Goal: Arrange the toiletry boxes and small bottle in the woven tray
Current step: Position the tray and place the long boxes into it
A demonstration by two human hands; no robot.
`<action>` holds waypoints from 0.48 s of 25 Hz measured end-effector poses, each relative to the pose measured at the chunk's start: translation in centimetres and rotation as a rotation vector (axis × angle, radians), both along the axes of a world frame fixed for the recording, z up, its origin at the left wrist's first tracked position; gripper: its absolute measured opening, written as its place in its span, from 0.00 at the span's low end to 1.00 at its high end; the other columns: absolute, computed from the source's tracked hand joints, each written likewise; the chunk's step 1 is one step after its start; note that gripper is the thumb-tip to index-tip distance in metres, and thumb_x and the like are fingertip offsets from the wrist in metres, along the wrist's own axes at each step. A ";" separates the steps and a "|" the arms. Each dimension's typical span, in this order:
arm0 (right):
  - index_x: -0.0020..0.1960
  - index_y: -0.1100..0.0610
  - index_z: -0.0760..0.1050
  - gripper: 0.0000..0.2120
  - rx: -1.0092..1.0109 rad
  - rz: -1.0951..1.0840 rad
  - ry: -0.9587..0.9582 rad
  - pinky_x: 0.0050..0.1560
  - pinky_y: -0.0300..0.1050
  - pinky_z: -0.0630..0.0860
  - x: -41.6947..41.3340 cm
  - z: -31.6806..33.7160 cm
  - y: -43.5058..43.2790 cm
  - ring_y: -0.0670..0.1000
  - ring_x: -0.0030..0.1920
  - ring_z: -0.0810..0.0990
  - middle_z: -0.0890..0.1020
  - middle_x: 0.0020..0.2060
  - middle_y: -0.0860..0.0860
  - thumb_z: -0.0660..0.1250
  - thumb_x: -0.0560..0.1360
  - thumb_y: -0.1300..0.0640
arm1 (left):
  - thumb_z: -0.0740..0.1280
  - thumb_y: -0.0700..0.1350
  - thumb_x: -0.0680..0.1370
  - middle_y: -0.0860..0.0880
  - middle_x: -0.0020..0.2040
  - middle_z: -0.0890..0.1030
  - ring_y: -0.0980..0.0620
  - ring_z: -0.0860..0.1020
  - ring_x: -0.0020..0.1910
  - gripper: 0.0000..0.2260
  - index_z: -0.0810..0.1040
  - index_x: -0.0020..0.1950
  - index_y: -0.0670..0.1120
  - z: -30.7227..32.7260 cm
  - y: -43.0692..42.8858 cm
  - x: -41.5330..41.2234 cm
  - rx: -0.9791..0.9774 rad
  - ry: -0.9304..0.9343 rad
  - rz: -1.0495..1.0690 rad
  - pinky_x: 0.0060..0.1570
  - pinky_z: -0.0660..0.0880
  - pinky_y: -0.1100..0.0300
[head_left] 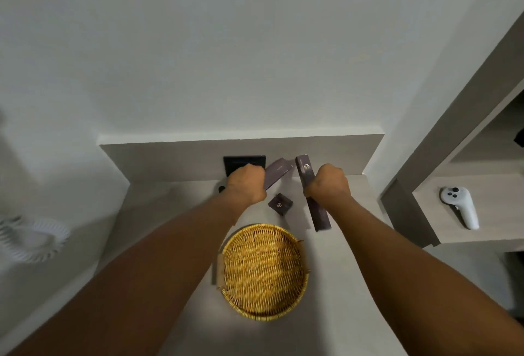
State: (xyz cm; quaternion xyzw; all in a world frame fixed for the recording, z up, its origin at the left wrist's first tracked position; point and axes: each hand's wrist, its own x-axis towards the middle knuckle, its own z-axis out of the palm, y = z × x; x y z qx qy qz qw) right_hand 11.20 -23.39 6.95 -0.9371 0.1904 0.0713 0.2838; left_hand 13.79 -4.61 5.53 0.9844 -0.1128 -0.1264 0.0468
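A round woven tray [265,272] lies empty on the pale counter, near me. Beyond it my left hand [246,182] is shut on a flat dark purple box [278,172], tilted up to the right. My right hand [329,184] is shut on a long narrow dark purple box [312,194], which runs from the back wall down toward the tray. A small dark purple box [280,204] with a gold logo rests on the counter between my hands. A small dark object [221,189] peeks out left of my left wrist; I cannot tell what it is.
A black wall plate [241,163] sits on the low backsplash behind my left hand. To the right, a lower shelf holds a white handheld controller [460,209]. A white ribbed round object [31,238] is at the far left, below counter level.
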 end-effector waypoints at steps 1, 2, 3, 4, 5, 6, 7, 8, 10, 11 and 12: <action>0.42 0.57 0.72 0.16 0.014 0.009 -0.018 0.36 0.47 0.77 -0.2 0.6 0.7 0.56 0.37 0.77 0.77 0.38 0.55 0.79 0.64 0.58 | 0.73 0.45 0.73 0.44 0.46 0.80 0.45 0.80 0.43 0.15 0.78 0.56 0.42 0.7 0.5 -0.7 -0.044 0.004 0.067 0.38 0.78 0.54; 0.41 0.57 0.72 0.16 0.033 0.012 -0.029 0.34 0.47 0.76 -0.4 1.0 1.3 0.55 0.37 0.78 0.77 0.37 0.55 0.79 0.63 0.58 | 0.74 0.46 0.72 0.44 0.44 0.79 0.45 0.79 0.41 0.14 0.79 0.54 0.42 1.1 1.0 -1.4 -0.098 0.002 0.151 0.36 0.76 0.55; 0.39 0.56 0.72 0.16 0.052 0.016 -0.037 0.32 0.45 0.75 -0.9 1.2 2.0 0.54 0.35 0.77 0.76 0.35 0.54 0.79 0.64 0.58 | 0.75 0.46 0.71 0.45 0.42 0.78 0.45 0.78 0.40 0.14 0.79 0.53 0.42 1.3 1.6 -2.4 -0.162 -0.002 0.248 0.34 0.74 0.56; 0.36 0.55 0.71 0.16 0.070 0.018 -0.040 0.29 0.42 0.73 -1.5 1.2 2.7 0.52 0.32 0.77 0.76 0.33 0.53 0.79 0.65 0.58 | 0.76 0.46 0.70 0.46 0.40 0.77 0.46 0.78 0.39 0.14 0.78 0.51 0.42 1.3 2.2 -3.5 -0.230 0.000 0.346 0.33 0.73 0.57; 0.34 0.54 0.69 0.17 0.085 0.020 -0.039 0.26 0.40 0.71 -2.3 1.1 3.6 0.50 0.29 0.75 0.75 0.31 0.52 0.79 0.65 0.58 | 0.77 0.46 0.69 0.47 0.40 0.77 0.47 0.78 0.38 0.14 0.78 0.49 0.43 0.9 2.7 -4.8 -0.289 0.013 0.434 0.31 0.72 0.59; 0.32 0.53 0.67 0.18 0.099 0.022 -0.031 0.24 0.39 0.69 -3.3 0.7 4.4 0.49 0.28 0.74 0.74 0.30 0.51 0.78 0.66 0.58 | 0.78 0.46 0.69 0.48 0.39 0.78 0.49 0.78 0.36 0.14 0.77 0.47 0.44 0.4 3.1 -6.3 -0.326 0.037 0.504 0.28 0.71 0.60; 0.32 0.52 0.67 0.18 0.109 0.026 -0.015 0.24 0.39 0.70 -4.4 0.0 5.1 0.49 0.28 0.74 0.74 0.30 0.51 0.78 0.66 0.58 | 0.78 0.47 0.69 0.49 0.37 0.78 0.50 0.78 0.34 0.13 0.76 0.45 0.45 -0.4 3.2 -7.7 -0.339 0.070 0.555 0.26 0.69 0.62; 0.32 0.53 0.68 0.17 0.111 0.035 0.007 0.26 0.40 0.72 -5.5 -0.8 5.7 0.49 0.28 0.74 0.74 0.29 0.50 0.78 0.66 0.59 | 0.78 0.46 0.69 0.49 0.36 0.78 0.52 0.78 0.33 0.12 0.76 0.44 0.45 -1.2 3.1 -9.1 -0.336 0.100 0.588 0.25 0.68 0.63; 0.38 0.56 0.75 0.09 0.093 0.069 0.044 0.33 0.43 0.77 -7.7 -2.5 6.8 0.50 0.31 0.76 0.73 0.29 0.50 0.75 0.69 0.60 | 0.77 0.46 0.70 0.49 0.36 0.76 0.52 0.77 0.34 0.12 0.77 0.45 0.46 -2.9 2.9 -11.4 -0.307 0.121 0.607 0.28 0.70 0.62; 0.41 0.57 0.77 0.05 0.087 0.084 0.048 0.36 0.44 0.79 -8.7 -3.3 7.2 0.51 0.33 0.77 0.73 0.29 0.49 0.73 0.71 0.61 | 0.77 0.46 0.70 0.50 0.35 0.75 0.52 0.77 0.35 0.11 0.78 0.48 0.46 -3.5 2.7 -12.2 -0.278 0.118 0.597 0.30 0.71 0.62; 0.44 0.57 0.78 0.02 0.080 0.098 0.044 0.39 0.45 0.80 -9.3 -4.0 7.5 0.52 0.35 0.78 0.73 0.29 0.49 0.72 0.72 0.61 | 0.76 0.45 0.71 0.50 0.35 0.74 0.51 0.76 0.36 0.11 0.79 0.50 0.45 -4.0 2.6 -12.7 -0.247 0.112 0.585 0.32 0.71 0.61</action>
